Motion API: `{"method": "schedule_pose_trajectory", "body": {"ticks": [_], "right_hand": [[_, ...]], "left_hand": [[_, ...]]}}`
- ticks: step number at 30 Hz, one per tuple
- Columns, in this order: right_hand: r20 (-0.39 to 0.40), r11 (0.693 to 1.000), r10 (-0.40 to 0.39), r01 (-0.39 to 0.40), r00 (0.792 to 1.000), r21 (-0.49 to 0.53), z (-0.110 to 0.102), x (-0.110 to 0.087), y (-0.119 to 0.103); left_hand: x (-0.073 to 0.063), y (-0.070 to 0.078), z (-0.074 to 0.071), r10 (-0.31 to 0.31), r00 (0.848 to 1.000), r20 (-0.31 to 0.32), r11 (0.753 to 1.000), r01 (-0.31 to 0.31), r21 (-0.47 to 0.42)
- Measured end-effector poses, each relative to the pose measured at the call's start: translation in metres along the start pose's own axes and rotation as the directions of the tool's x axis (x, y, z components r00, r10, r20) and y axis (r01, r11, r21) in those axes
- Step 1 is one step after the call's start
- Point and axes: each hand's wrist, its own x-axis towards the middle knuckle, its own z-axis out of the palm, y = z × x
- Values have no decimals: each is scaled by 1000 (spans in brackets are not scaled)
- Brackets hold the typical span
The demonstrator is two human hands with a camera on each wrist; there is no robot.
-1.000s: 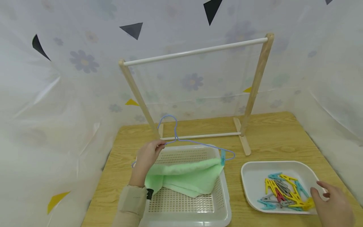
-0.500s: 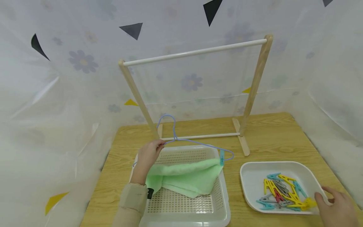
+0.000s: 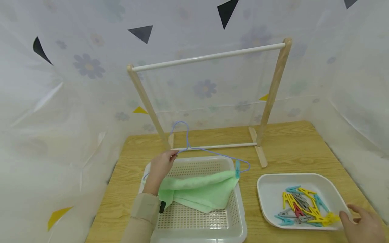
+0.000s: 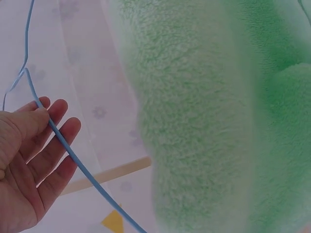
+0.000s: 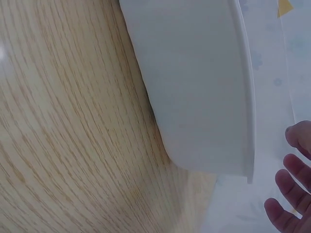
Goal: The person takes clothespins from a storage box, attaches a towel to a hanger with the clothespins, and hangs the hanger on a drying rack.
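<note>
My left hand pinches the shoulder of a blue wire hanger between thumb and fingers; the left wrist view shows this grip on the hanger wire up close. A light green towel hangs along the hanger above a white basket. One blue clothespin fastens the towel's right corner; a black clip shows at its lower left. At the right end of a white tray is my right hand, thumb apart from the fingers. In the right wrist view, these fingers hold nothing.
Several yellow, blue, grey and red clothespins lie in the tray. Behind the basket stands a wooden rack with a white top rail. Plastic sheeting with flowers surrounds the wooden table.
My right hand has shifted slightly right and down along the tray's end. The left hand keeps its grip on the hanger, which has barely moved.
</note>
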Motion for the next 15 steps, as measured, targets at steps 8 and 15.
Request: {"method": "schedule_pose_trajectory", "body": {"ticks": [8, 15], "right_hand": [[56, 999, -1, -1, 998, 34, -1, 5, 6], [76, 1000, 2, -4, 997, 29, -3, 3, 8]], "left_hand": [[5, -6, 11, -28, 997, 70, 1000, 29, -9], [8, -11, 22, -11, 993, 118, 999, 17, -48]]}}
